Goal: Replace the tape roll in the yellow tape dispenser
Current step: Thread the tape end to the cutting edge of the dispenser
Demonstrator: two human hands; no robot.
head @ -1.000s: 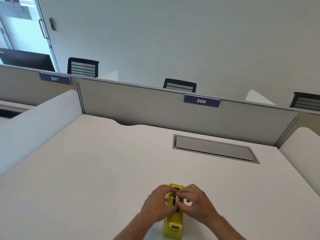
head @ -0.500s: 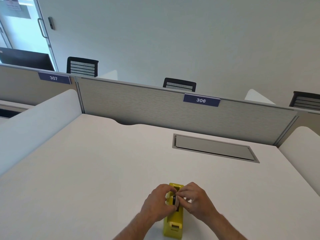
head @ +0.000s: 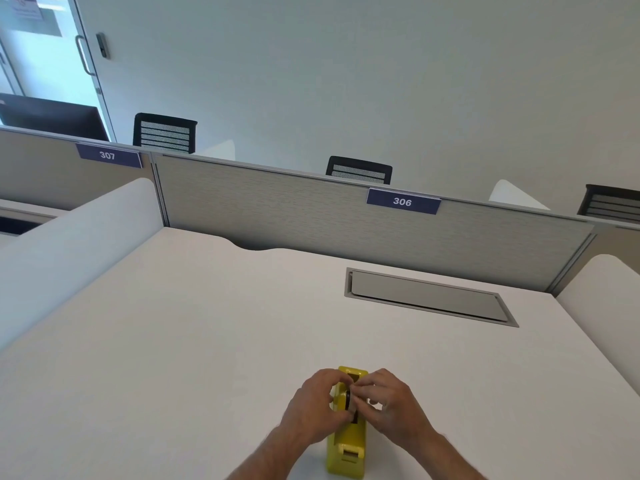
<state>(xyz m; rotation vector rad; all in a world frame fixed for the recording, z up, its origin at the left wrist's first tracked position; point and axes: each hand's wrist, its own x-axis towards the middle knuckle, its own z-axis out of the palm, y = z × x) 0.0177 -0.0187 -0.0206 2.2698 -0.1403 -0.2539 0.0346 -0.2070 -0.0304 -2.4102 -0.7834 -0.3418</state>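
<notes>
Yellow tape dispenser (head: 348, 443) upright on desk (head: 173, 358), dark roll (head: 347, 399) between hands (head: 353, 403)

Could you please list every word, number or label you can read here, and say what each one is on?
"306": blue plate on the grey partition behind the desk.
"307": blue plate on the neighbouring partition.
Paper notice on the glass door: too blurred to read.
Yellow tape dispenser: no readable text.

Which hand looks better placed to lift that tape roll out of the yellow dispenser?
Probably the right hand: its fingers seem pinched on the dark tape roll at the top of the yellow dispenser. The left hand cups the dispenser's side, suited to steadying it.
</notes>
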